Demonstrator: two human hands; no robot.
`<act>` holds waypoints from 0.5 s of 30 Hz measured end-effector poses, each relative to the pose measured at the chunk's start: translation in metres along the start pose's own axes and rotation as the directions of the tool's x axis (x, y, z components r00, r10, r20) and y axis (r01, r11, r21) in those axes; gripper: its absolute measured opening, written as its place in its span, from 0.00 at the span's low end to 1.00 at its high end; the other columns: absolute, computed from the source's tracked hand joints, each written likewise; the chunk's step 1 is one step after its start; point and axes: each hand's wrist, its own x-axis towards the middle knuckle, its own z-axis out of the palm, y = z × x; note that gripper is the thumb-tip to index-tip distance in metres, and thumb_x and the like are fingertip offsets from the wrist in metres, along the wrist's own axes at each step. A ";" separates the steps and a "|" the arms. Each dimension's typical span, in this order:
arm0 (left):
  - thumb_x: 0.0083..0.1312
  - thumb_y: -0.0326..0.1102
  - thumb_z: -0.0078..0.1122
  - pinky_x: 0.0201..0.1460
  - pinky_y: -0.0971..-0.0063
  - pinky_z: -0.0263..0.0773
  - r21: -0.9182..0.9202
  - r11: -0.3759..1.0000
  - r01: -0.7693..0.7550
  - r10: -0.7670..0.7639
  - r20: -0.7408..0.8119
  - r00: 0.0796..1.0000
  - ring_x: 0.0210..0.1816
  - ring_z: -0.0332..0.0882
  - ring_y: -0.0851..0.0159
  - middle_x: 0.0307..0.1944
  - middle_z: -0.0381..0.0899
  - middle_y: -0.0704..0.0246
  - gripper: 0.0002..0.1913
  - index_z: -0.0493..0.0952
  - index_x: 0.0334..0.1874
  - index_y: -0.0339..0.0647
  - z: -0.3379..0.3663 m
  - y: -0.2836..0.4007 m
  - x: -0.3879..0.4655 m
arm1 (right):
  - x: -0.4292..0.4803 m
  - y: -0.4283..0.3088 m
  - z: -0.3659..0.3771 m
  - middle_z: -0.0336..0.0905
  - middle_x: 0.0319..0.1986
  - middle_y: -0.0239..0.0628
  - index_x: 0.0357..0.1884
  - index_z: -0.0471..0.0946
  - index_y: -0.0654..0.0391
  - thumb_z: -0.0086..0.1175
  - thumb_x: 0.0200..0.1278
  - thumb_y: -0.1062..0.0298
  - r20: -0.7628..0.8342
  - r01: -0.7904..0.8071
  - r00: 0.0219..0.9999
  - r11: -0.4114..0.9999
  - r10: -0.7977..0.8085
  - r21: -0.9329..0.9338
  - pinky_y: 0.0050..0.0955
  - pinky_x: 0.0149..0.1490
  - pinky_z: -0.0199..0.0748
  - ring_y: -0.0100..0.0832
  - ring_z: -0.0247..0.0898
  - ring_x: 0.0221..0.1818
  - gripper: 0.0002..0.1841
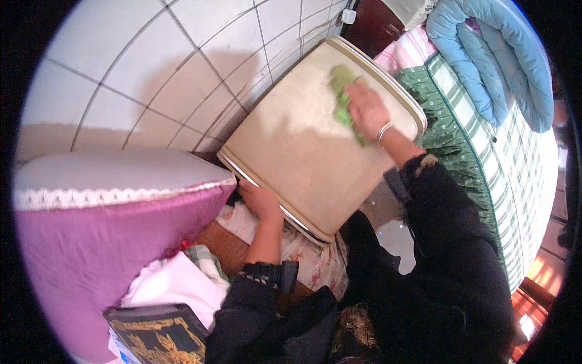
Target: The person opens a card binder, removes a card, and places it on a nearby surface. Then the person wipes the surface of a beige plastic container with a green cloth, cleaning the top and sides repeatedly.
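A cream-coloured panel-sided cabinet or appliance (300,173) with metallic trim along two edges leans between the wall and the bed. My right hand (367,109), a pale bangle at its wrist, presses a green cloth (343,91) flat on the panel's upper part. Cloth and hand are slightly blurred. At the panel's lower left edge, my left hand (263,200) rests against the trim, its fingertips partly hidden near the purple-covered piece. Whether those fingers grip the edge is unclear.
White tiles cover the wall (136,59). To the left stands a purple cover (113,245) with lace trim. Below it lie white fabric (182,282) and a black book-like object (159,334) with gold decoration. A bed with checked cloth (514,191) and a blue quilt (482,68) flanks the right.
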 end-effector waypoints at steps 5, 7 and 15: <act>0.78 0.48 0.28 0.67 0.57 0.59 -0.214 0.969 0.122 -0.132 -0.036 0.991 0.61 0.64 0.36 0.61 0.64 0.35 0.30 0.62 0.60 0.21 0.003 0.003 -0.002 | 0.054 0.008 0.025 0.66 0.64 0.48 0.65 0.66 0.59 0.40 0.66 0.67 -0.180 -0.265 0.949 0.964 0.260 -0.005 0.45 0.67 0.60 0.47 0.61 0.67 0.25; 0.78 0.48 0.28 0.67 0.57 0.58 -0.271 0.949 0.163 -0.172 -0.008 0.985 0.62 0.63 0.36 0.62 0.63 0.34 0.30 0.62 0.62 0.21 0.004 0.007 -0.002 | 0.087 -0.036 0.043 0.66 0.64 0.51 0.63 0.68 0.59 0.43 0.63 0.69 -0.228 -0.490 0.846 0.871 0.483 0.027 0.44 0.66 0.61 0.48 0.62 0.66 0.24; 0.78 0.48 0.27 0.66 0.56 0.59 -0.265 0.949 0.172 -0.165 0.050 0.985 0.62 0.64 0.36 0.62 0.64 0.34 0.30 0.62 0.62 0.21 -0.003 0.008 -0.002 | 0.020 -0.214 0.051 0.66 0.65 0.47 0.64 0.68 0.56 0.47 0.61 0.67 0.103 0.101 0.982 0.909 -0.155 0.404 0.45 0.68 0.58 0.43 0.60 0.69 0.26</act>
